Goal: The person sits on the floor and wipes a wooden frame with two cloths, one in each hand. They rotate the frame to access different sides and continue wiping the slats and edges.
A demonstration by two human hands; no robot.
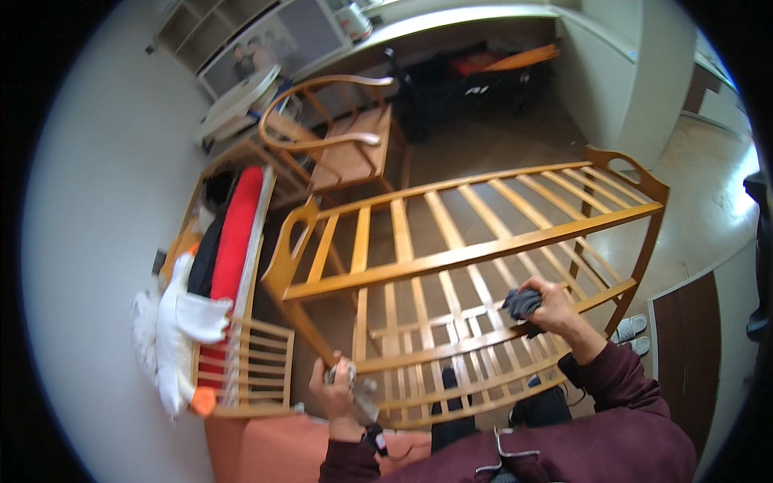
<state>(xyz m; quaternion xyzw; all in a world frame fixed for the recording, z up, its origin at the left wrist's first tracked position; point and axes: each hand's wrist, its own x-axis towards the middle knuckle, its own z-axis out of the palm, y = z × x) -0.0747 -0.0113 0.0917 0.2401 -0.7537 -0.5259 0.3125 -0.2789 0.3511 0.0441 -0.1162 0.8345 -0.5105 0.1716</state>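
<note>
A slatted wooden shoe rack [471,256] with several tiers stands before me. My right hand [552,308] grips a bunched dark grey cloth [524,303] at the front rail of the tier below the top. At the rack's left front post, my left hand [336,383] is closed around a pale, crumpled cloth [364,395]; part of the cloth hangs below the fingers. Whether the left fingers also grip the post cannot be told. The top tier has curved end panels with cut-out handles, and only its bare slats show.
Behind the rack stands a wooden armchair [356,145]. On the left, a wooden crib-like frame [259,362] holds a red roll [238,232] and a white plush bird [181,326]. Grey slippers [631,328] lie at right, beside a brown-and-white cabinet [688,338]. A coral-coloured surface [278,450] is near me.
</note>
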